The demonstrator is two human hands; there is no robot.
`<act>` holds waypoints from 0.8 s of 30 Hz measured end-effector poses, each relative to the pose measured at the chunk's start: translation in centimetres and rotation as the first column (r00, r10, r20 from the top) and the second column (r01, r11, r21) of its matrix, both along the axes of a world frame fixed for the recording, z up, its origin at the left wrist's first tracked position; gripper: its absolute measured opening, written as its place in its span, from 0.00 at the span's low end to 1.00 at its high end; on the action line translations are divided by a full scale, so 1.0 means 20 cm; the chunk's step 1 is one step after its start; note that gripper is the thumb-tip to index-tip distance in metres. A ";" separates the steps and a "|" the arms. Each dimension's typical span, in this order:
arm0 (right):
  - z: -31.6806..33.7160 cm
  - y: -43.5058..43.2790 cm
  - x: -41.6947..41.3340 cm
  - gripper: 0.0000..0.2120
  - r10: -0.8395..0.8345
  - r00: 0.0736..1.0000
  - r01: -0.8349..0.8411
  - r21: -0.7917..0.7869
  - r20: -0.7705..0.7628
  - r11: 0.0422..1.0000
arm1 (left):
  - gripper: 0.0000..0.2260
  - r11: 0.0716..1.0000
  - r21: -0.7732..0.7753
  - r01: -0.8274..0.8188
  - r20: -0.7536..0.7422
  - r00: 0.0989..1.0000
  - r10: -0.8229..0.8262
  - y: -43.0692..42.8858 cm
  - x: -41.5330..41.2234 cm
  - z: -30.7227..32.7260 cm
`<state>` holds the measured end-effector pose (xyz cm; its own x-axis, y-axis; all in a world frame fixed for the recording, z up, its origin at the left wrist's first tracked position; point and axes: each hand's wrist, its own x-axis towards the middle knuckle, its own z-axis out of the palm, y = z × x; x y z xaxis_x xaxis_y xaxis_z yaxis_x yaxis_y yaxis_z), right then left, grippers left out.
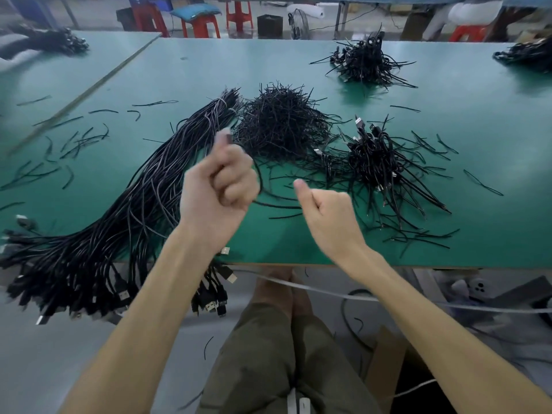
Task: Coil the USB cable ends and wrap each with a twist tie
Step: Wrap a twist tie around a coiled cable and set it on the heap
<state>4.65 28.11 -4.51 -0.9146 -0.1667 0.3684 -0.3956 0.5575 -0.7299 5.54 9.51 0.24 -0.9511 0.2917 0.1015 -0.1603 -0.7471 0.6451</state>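
Factory workshop: green benches point(298, 70) heaped with black cable bundles point(119, 204).

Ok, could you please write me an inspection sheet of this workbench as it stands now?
Surface: green matted table, bare patches between the piles.
Job's things: long bundle of black USB cables, plugs overhanging the near edge; heap of black twist ties; near pile of coiled black cables; farther pile of coiled cables.
Clutter: loose black ties scattered at the left.
Grippers: left hand curled round a thin black cable, blurred; right hand fingers curled, thumb out, grip unclear.
Cables: white cord hanging below the table edge.
Surroundings: red plastic stools beyond the table.
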 end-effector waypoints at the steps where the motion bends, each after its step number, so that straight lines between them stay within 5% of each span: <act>1: 0.01 0.03 -0.04 0.30 -0.041 0.999 0.041 0.006 -0.005 0.999 | 0.20 0.946 -0.326 0.006 -0.130 0.990 -0.051 -0.01 0.02 0.00; 3: 0.04 0.06 -0.11 0.30 -0.101 0.994 0.102 0.027 -0.038 0.994 | 0.20 0.596 -0.800 -0.066 -0.285 0.916 -0.282 0.00 0.06 -0.02; 5: 0.07 0.04 -0.14 0.30 -0.116 0.990 0.118 0.022 -0.080 0.993 | 0.18 0.300 -0.929 -0.214 -0.317 0.879 -0.355 0.05 0.07 -0.08; 7: 0.09 -0.01 -0.13 0.29 -0.099 0.990 0.097 -0.028 -0.098 0.995 | 0.15 0.196 -0.904 -0.381 -0.413 0.896 -0.164 0.12 0.06 -0.14; 9: 0.09 -0.06 -0.09 0.28 -0.052 0.994 0.046 -0.072 -0.097 0.996 | 0.15 0.356 -0.818 -0.452 -0.426 0.892 0.151 0.16 0.05 -0.21; 12: 0.06 -0.14 -0.04 0.29 0.018 0.995 -0.025 -0.072 -0.098 0.997 | 0.22 0.863 -0.395 -0.316 -0.001 0.939 0.343 0.21 -0.02 -0.24; 13: 0.04 -0.15 -0.02 0.29 0.039 0.994 -0.045 -0.060 -0.098 0.997 | 0.23 0.936 -0.205 -0.286 0.139 0.938 0.317 0.20 -0.04 -0.22; 16: -0.01 -0.14 0.00 0.29 0.057 0.992 -0.055 0.017 -0.109 0.998 | 0.21 0.953 0.241 -0.184 0.262 0.958 0.118 0.13 -0.05 -0.12; 18: 0.00 -0.08 -0.04 0.29 0.026 0.991 -0.016 0.077 -0.133 0.997 | 0.20 0.985 0.139 -0.099 0.116 0.990 0.083 0.04 -0.02 -0.07; 19: 0.02 -0.05 -0.06 0.29 0.012 0.990 0.003 0.108 -0.142 0.994 | 0.21 0.991 -0.109 -0.080 -0.026 0.997 0.077 0.01 0.00 -0.05; 20: 0.04 -0.03 -0.09 0.29 -0.008 0.988 0.029 0.136 -0.154 0.990 | 0.21 0.904 -0.414 -0.105 -0.184 0.983 0.030 -0.01 0.02 -0.03; 21: 0.06 -0.02 -0.11 0.29 -0.035 0.984 0.064 0.163 -0.173 0.985 | 0.21 0.719 -0.674 -0.171 -0.314 0.947 -0.069 -0.02 0.04 -0.03; 23: 0.10 -0.03 -0.13 0.29 -0.058 0.976 0.099 0.189 -0.208 0.977 | 0.19 0.305 -0.903 -0.304 -0.386 0.885 -0.261 0.00 0.05 -0.06; 24: 0.11 -0.06 -0.13 0.29 -0.063 0.974 0.103 0.177 -0.217 0.979 | 0.19 0.173 -0.915 -0.364 -0.400 0.873 -0.278 0.02 0.04 -0.08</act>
